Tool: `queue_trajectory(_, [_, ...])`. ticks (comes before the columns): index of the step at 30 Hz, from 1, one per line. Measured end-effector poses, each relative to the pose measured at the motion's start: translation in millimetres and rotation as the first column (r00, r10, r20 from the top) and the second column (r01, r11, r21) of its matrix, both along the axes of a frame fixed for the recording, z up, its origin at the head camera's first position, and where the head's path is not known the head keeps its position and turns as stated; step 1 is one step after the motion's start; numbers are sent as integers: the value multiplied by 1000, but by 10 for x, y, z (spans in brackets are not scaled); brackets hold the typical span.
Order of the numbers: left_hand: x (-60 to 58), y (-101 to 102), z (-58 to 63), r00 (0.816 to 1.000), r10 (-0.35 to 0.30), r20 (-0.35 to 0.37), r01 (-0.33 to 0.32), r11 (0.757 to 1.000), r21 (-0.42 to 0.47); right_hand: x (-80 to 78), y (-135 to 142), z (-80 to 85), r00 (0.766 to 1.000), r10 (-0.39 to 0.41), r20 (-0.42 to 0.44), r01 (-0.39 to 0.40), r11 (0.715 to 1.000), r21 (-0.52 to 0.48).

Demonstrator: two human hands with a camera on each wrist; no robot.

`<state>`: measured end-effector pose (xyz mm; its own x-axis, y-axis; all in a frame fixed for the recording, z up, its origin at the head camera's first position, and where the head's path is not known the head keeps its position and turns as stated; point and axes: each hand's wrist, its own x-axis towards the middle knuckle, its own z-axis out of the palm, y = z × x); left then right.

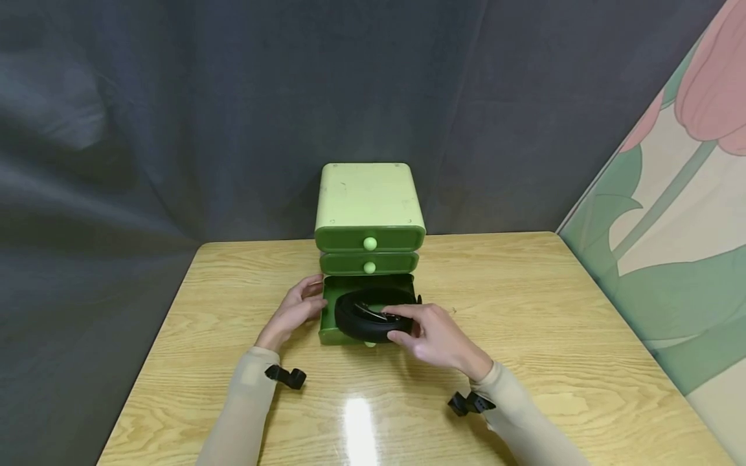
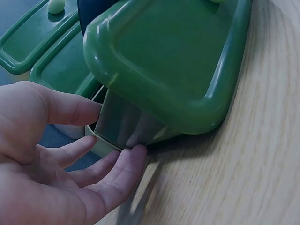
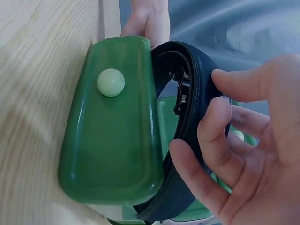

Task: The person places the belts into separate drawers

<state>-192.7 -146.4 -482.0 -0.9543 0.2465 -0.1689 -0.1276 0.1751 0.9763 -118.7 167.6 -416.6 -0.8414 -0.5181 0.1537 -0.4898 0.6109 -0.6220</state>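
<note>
A coiled black belt (image 1: 373,330) with a metal buckle (image 3: 183,91) sits in the pulled-out bottom drawer (image 1: 329,338) of a small green cabinet, its upper part above the drawer front. My right hand (image 1: 434,336) holds the coil at its right side, thumb in front and fingers over the top. On the drawer's left, my left hand (image 1: 297,310) rests with loosely bent fingers. In the left wrist view, the fingertips (image 2: 138,152) lie right at the drawer's side and the cabinet's lower edge.
The cabinet (image 1: 370,194) has a pale green top and two upper drawers, both pushed in, with round knobs (image 1: 370,244). It stands at the back of a wooden table (image 1: 495,291). Behind hangs a dark curtain (image 1: 262,116); a flower-patterned cloth (image 1: 688,246) is at the right.
</note>
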Motion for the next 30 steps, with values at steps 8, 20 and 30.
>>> queue_trajectory(8, [21,10,2,1000,-8,2,8,1000,4,-117,-51,-52,1000,-6,24,6,1000,5])
queue_trajectory(20, [-2,9,1,1000,6,28,-6,1000,4,-236,-111,-65,998,-21,51,22,1000,-7])
queue_trajectory(30, [-5,0,11,1000,-2,9,2,1000,5,-347,-151,-93,998,-22,51,22,1000,-4])
